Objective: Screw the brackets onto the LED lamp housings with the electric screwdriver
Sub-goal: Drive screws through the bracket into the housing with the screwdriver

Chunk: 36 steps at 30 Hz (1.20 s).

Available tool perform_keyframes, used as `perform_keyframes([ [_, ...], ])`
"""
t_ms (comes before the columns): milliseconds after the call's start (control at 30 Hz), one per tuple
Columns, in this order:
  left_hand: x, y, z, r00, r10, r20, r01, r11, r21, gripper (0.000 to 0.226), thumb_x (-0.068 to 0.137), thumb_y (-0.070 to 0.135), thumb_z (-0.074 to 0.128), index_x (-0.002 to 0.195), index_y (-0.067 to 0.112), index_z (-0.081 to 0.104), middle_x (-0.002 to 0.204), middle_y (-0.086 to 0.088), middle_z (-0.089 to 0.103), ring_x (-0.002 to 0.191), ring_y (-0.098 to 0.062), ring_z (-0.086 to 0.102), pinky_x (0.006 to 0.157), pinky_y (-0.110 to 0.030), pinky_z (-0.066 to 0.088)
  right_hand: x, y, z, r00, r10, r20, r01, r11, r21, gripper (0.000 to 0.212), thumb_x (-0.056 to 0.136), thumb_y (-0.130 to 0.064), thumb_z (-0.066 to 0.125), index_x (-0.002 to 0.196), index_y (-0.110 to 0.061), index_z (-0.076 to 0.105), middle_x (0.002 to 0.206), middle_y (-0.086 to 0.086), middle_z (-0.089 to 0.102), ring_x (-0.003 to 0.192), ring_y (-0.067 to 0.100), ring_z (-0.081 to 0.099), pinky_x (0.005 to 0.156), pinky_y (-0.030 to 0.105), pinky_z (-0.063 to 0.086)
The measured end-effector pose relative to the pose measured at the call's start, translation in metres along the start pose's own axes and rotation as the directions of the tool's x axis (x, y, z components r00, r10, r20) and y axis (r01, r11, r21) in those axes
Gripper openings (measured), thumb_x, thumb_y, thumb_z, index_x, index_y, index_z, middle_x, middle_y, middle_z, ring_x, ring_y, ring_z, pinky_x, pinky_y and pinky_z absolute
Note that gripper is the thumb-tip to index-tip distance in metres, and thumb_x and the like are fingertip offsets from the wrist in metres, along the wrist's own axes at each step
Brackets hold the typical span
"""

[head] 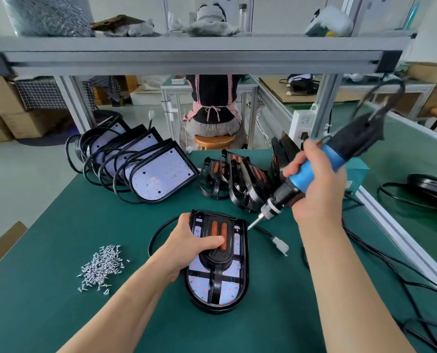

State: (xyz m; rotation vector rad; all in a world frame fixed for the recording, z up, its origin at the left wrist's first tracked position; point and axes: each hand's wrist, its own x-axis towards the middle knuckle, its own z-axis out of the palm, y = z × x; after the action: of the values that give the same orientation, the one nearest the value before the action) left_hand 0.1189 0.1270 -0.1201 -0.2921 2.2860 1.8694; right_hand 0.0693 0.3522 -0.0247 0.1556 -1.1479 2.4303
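1. Green matting covers the workbench [46, 314], with an aluminium shelf [186, 57] overhead. Beyond the far edge, a person [213, 103] sits on a wooden stool with their back turned.
2. At the left lies a loose pile of screws [101, 267]. Behind it a row of lamp housings [158, 171] leans together, with black cables looped round them.
3. The left hand [189, 247] grasps the lamp housing [231, 294] lying flat at the middle of the mat. Its thumb presses on the orange strips of the bracket [216, 258] seated on the housing, and its fingers curl over the housing's left rim.
4. Behind it stands a cluster of spare brackets [237, 179], tilted against each other.
5. A white connector [280, 245] on the housing's cable lies just right of it.
6. The right hand [316, 189] is wrapped round the blue grip of the electric screwdriver [311, 171], which is held slanted. Its bit tip is just beside the housing's upper right rim; whether it touches cannot be told.
7. Farther right sit a teal box [357, 171] and another black lamp [431, 189].
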Motion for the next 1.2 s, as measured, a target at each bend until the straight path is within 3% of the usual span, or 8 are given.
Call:
perform_keyframes([
  [200, -0.004, 0.003, 0.005, 1.000, 0.015, -0.004, -0.015, 1.000, -0.002, 0.078, 0.053, 0.041, 0.091, 0.120, 0.027, 0.052, 0.111, 0.006, 0.073, 0.103, -0.015, 0.071, 0.102, -0.044, 0.052, -0.033, 0.024, -0.041, 0.920, 0.275, -0.278, -0.207, 0.945, 0.251, 0.019, 0.095, -0.022, 0.070, 0.089, -0.015, 0.052, 0.068, -0.004, 0.050, 0.053, 0.010, 0.046, 0.055, 0.022, 0.045],
  [300, -0.014, 0.006, 0.007, 0.999, 0.020, -0.041, -0.015, 0.993, 0.116, 0.085, 0.054, 0.061, 0.082, 0.126, 0.027, 0.053, 0.114, 0.011, 0.071, 0.107, -0.012, 0.067, 0.103, -0.041, 0.051, -0.048, 0.037, -0.059, 0.898, 0.311, -0.311, -0.223, 0.932, 0.286, 0.021, 0.095, -0.027, 0.070, 0.087, -0.016, 0.054, 0.070, -0.006, 0.052, 0.056, 0.009, 0.048, 0.061, 0.022, 0.045],
  [400, -0.023, 0.007, -0.006, 0.976, 0.057, -0.210, 0.008, 0.956, 0.293, 0.086, 0.068, 0.079, 0.066, 0.134, 0.026, 0.050, 0.111, 0.010, 0.068, 0.104, -0.010, 0.063, 0.094, -0.033, 0.050, -0.053, 0.043, -0.067, 0.901, 0.326, -0.286, -0.229, 0.918, 0.325, 0.023, 0.095, -0.029, 0.069, 0.084, -0.016, 0.054, 0.072, -0.006, 0.052, 0.058, 0.008, 0.048, 0.062, 0.021, 0.045],
  [533, -0.025, 0.002, -0.056, 0.896, 0.178, -0.406, 0.002, 0.914, 0.405, 0.023, 0.088, 0.048, 0.068, 0.083, 0.026, 0.067, 0.069, 0.012, 0.065, 0.072, -0.017, 0.064, 0.069, -0.030, 0.048, -0.053, 0.047, -0.068, 0.902, 0.339, -0.268, -0.234, 0.905, 0.355, 0.023, 0.093, -0.030, 0.072, 0.086, -0.015, 0.055, 0.075, -0.005, 0.053, 0.060, 0.009, 0.049, 0.063, 0.021, 0.045],
  [600, -0.027, -0.004, -0.084, 0.901, 0.140, -0.411, 0.046, 0.911, 0.410, 0.014, 0.086, 0.026, 0.071, 0.072, 0.023, 0.069, 0.055, 0.014, 0.061, 0.062, -0.015, 0.057, 0.059, -0.027, 0.044, -0.053, 0.049, -0.068, 0.899, 0.340, -0.275, -0.233, 0.905, 0.357, 0.023, 0.092, -0.030, 0.073, 0.086, -0.015, 0.056, 0.075, -0.005, 0.054, 0.060, 0.009, 0.049, 0.063, 0.021, 0.046],
  [800, -0.043, -0.012, -0.128, 0.949, 0.030, -0.315, 0.139, 0.855, 0.499, 0.015, 0.078, 0.004, 0.075, 0.074, 0.019, 0.073, 0.067, 0.005, 0.069, 0.066, -0.016, 0.061, 0.063, -0.026, 0.048, -0.052, 0.050, -0.067, 0.891, 0.364, -0.270, -0.260, 0.898, 0.354, 0.025, 0.092, -0.032, 0.073, 0.083, -0.015, 0.057, 0.072, -0.005, 0.054, 0.057, 0.009, 0.051, 0.061, 0.022, 0.048],
  [1033, -0.045, -0.010, -0.116, 0.961, 0.105, -0.257, 0.135, 0.632, 0.763, 0.014, 0.076, 0.009, 0.074, 0.077, 0.022, 0.069, 0.072, 0.009, 0.062, 0.070, -0.010, 0.056, 0.069, -0.029, 0.049, -0.053, 0.048, -0.066, 0.882, 0.382, -0.274, -0.269, 0.888, 0.373, 0.025, 0.091, -0.032, 0.074, 0.084, -0.015, 0.057, 0.073, -0.005, 0.054, 0.057, 0.008, 0.050, 0.060, 0.021, 0.048],
  [1200, -0.042, -0.011, -0.116, 0.963, 0.146, -0.228, 0.108, 0.566, 0.817, 0.013, 0.082, 0.012, 0.073, 0.074, 0.020, 0.067, 0.081, 0.008, 0.058, 0.086, -0.019, 0.060, 0.080, -0.035, 0.052, -0.052, 0.049, -0.066, 0.885, 0.378, -0.273, -0.273, 0.895, 0.354, 0.025, 0.093, -0.033, 0.071, 0.087, -0.014, 0.055, 0.073, -0.004, 0.052, 0.056, 0.008, 0.050, 0.059, 0.021, 0.048],
])
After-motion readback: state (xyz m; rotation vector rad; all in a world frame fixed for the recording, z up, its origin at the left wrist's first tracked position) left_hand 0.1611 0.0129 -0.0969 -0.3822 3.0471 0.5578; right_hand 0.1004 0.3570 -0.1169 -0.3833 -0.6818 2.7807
